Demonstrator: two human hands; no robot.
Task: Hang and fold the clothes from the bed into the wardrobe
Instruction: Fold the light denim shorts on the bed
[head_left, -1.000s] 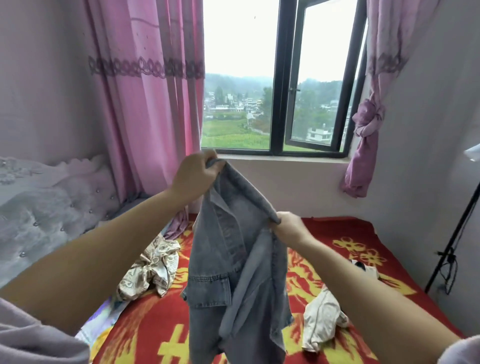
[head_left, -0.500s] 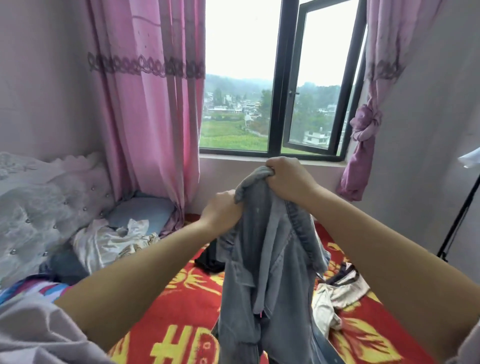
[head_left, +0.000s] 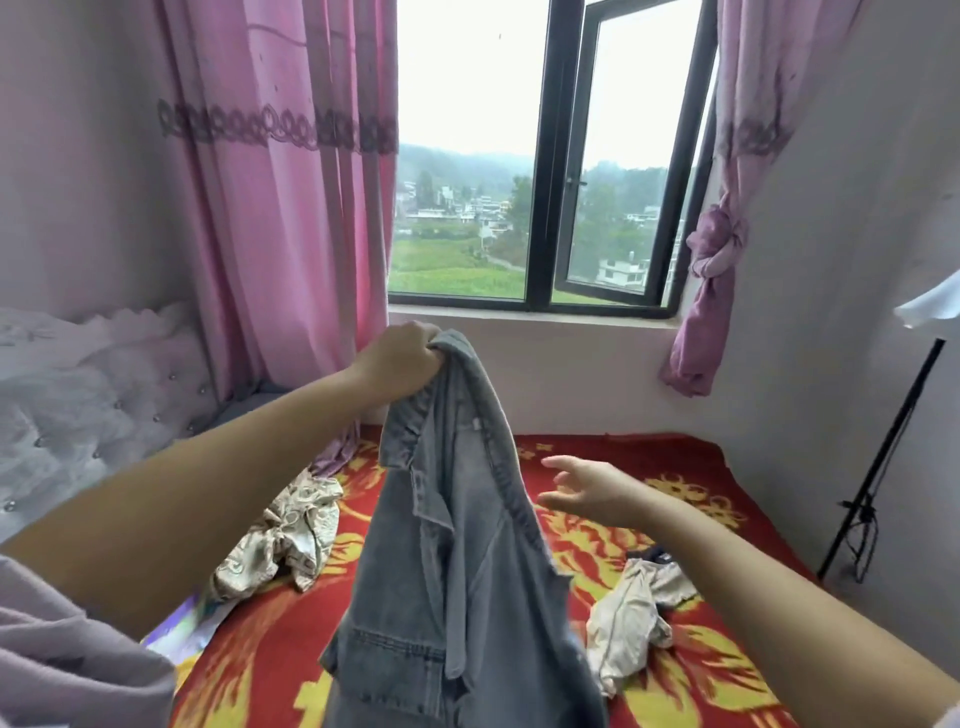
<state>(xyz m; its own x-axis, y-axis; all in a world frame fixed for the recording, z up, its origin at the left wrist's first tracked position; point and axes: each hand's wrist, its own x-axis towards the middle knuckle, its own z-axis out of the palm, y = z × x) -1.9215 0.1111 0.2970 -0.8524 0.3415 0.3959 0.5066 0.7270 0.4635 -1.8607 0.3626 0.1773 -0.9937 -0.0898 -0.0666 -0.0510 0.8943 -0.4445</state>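
Left hand (head_left: 402, 358): raised in front of the window sill, fingers curled tight around the top edge of a grey denim jacket.
Right hand (head_left: 584, 488): lower and to the right of the jacket, fingers spread and relaxed, holding nothing; whether a fingertip brushes the denim cannot be told.
Denim jacket (head_left: 457, 571): one; it hangs from the left hand in the air above the bed, collar near the top, a chest pocket seam showing lower down, its bottom edge cut off by the frame.
Sleeves: two pale lilac sleeve edges at the lower corners, one on each arm.
Bed (head_left: 649, 457): one, covered by a red blanket with yellow flower patterns, filling the lower middle of the view.
Clothes on the bed: two crumpled heaps. A cream patterned garment (head_left: 280, 535) lies left of the jacket; a plain cream garment (head_left: 634, 608) with a dark piece beside it lies to the right.
Headboard (head_left: 93, 395): one, white and padded with buttons, at the left.
Curtains: two, pink. The left curtain (head_left: 291, 208) hangs loose; the right curtain (head_left: 711, 270) is tied in a knot.
Window (head_left: 545, 156): one, dark framed, with its right pane swung open onto green fields and buildings.
Stand (head_left: 883, 457): one thin black pole with a cable, against the right wall.
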